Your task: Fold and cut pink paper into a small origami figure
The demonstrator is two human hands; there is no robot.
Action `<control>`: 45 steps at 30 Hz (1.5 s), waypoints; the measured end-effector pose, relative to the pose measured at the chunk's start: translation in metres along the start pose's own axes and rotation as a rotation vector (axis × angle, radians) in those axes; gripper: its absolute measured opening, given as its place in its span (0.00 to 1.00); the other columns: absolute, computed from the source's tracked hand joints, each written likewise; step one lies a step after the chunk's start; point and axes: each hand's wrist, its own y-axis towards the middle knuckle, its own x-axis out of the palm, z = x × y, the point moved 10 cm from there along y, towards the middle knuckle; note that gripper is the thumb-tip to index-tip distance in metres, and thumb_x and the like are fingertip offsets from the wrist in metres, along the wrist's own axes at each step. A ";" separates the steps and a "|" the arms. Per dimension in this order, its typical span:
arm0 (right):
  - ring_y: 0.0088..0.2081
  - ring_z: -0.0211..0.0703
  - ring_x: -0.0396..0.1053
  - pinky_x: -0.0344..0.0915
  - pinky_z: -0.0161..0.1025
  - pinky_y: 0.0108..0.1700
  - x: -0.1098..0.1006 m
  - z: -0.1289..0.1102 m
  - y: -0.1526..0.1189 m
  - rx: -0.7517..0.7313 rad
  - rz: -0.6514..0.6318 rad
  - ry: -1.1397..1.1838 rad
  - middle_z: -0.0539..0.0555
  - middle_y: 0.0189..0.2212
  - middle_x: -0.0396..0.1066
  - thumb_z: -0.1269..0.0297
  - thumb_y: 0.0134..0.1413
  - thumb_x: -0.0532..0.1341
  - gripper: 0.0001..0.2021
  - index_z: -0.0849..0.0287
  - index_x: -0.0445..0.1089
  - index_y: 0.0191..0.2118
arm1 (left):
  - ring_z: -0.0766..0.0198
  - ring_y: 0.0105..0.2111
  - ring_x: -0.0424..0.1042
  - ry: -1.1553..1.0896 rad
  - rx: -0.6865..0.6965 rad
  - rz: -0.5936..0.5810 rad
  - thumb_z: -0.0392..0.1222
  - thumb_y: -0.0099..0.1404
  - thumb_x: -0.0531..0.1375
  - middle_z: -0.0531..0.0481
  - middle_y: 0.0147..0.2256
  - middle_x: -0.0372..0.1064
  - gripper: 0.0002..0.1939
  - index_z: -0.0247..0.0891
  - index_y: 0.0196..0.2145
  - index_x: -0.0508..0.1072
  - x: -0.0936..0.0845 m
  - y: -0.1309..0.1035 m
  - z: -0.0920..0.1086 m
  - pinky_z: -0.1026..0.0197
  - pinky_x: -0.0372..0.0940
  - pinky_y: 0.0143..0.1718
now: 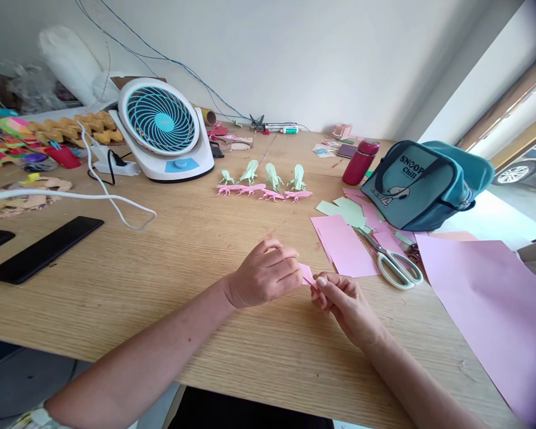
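Between my hands, over the middle of the wooden table (pixel 170 310), is a small folded piece of pink paper (pixel 306 273). My left hand (pixel 268 273) is closed round its left part and covers most of it. The thumb and fingertips of my right hand (pixel 342 301) pinch its right end. Farther back stand green folded paper insects (pixel 273 177), with a row of pink folded paper insects (pixel 272 194) in front of them. Right of my hands lie a stack of pink paper sheets (pixel 346 247) and scissors with pale handles (pixel 395 269).
A white fan (pixel 161 128) and a white cable (pixel 116 196) are at the left, near a black flat bar (pixel 44 249). On the right are a red bottle (pixel 361 162), a teal bag (pixel 424 185), green paper pieces (pixel 346 210) and a large pink sheet (pixel 482 304).
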 end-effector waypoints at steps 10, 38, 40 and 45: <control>0.20 0.34 0.56 0.50 0.34 0.23 0.000 0.004 0.002 0.072 0.025 0.061 0.47 0.14 0.61 0.48 0.46 0.70 0.19 0.59 0.73 0.20 | 0.64 0.40 0.74 0.008 0.010 -0.027 0.32 0.66 0.60 0.53 0.31 0.76 0.06 0.37 0.30 0.70 0.003 -0.002 0.001 0.56 0.61 0.47; 0.25 0.37 0.66 0.65 0.35 0.28 0.004 -0.004 0.009 -0.139 0.049 -0.181 0.50 0.26 0.70 0.48 0.54 0.65 0.17 0.56 0.66 0.30 | 0.71 0.20 0.63 -1.342 -1.372 -0.153 0.50 0.61 0.64 0.54 0.23 0.66 0.15 0.35 0.32 0.69 0.096 -0.074 -0.026 0.69 0.58 0.18; 0.24 0.37 0.66 0.64 0.35 0.27 0.003 -0.004 0.008 -0.137 0.063 -0.229 0.50 0.25 0.70 0.48 0.55 0.65 0.17 0.56 0.66 0.30 | 0.71 0.21 0.64 -1.324 -1.361 -0.164 0.49 0.61 0.64 0.54 0.23 0.66 0.15 0.34 0.31 0.69 0.095 -0.075 -0.026 0.70 0.59 0.18; 0.26 0.38 0.64 0.61 0.36 0.29 0.005 -0.005 0.007 -0.132 0.025 -0.325 0.51 0.26 0.68 0.49 0.60 0.61 0.16 0.57 0.67 0.31 | 0.72 0.21 0.65 -1.299 -1.342 -0.134 0.47 0.62 0.64 0.55 0.23 0.66 0.14 0.34 0.29 0.67 0.094 -0.074 -0.030 0.69 0.59 0.19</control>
